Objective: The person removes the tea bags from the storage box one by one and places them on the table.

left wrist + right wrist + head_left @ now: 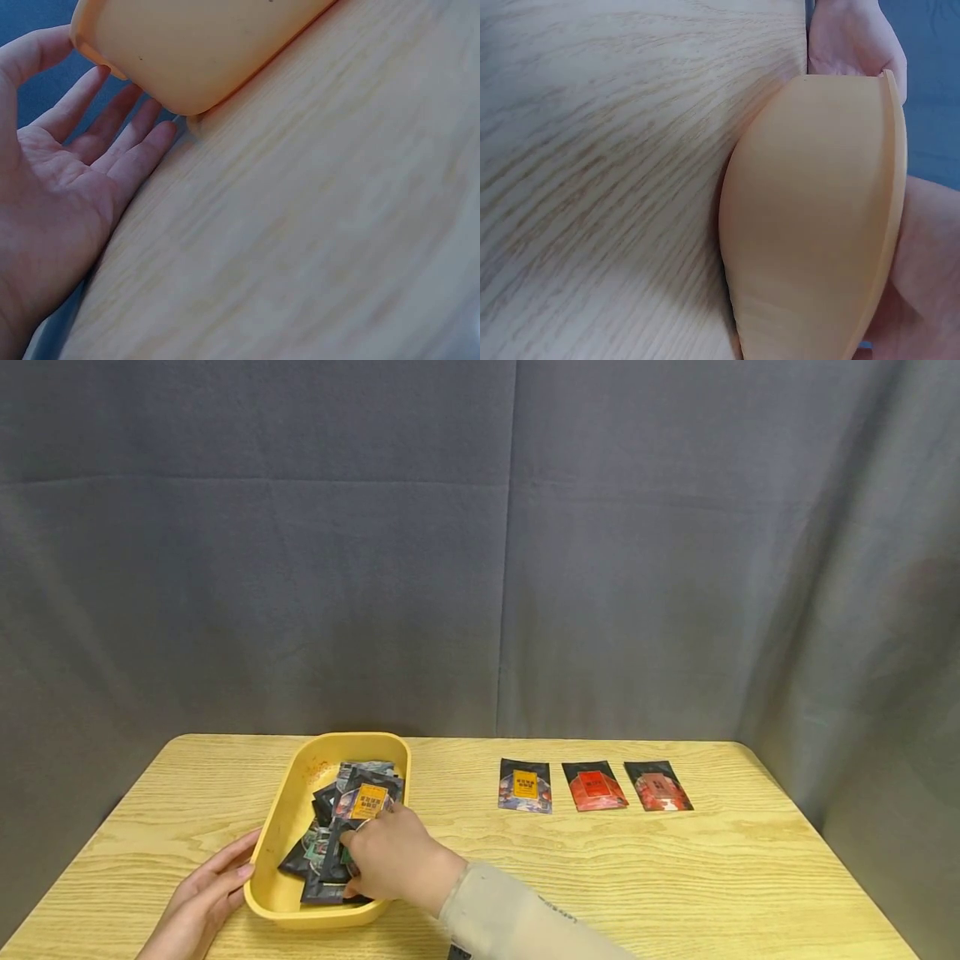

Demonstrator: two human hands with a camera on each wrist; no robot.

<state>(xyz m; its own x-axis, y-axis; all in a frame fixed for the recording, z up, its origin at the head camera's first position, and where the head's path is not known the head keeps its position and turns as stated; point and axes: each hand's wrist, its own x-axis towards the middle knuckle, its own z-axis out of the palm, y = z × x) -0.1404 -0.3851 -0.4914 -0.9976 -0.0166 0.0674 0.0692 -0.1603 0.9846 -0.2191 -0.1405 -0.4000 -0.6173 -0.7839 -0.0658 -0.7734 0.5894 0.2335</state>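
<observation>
A yellow plastic bin [272, 827] holds a loose pile of dark sachets [318, 847], one on top bearing an orange label [369, 802]. My right hand [401, 860] reaches over the bin's right side, its fingers down among the sachets. I cannot tell whether they grip one. In the right wrist view, the bin's wall [810, 202] hides those fingers. My left hand [206, 893] touches the bin's near left corner. Seen from the left wrist, its fingers [124, 135] are extended, with the tips at the bin's rim and lower wall.
Three sachets lie in a row on the wooden table [675, 877], right of the bin: one with an orange label [525, 785], one with a red label [594, 785], one with a pinkish label [660, 786]. A dark item [459, 952] shows below the right sleeve. Grey curtain [375, 568] hangs behind.
</observation>
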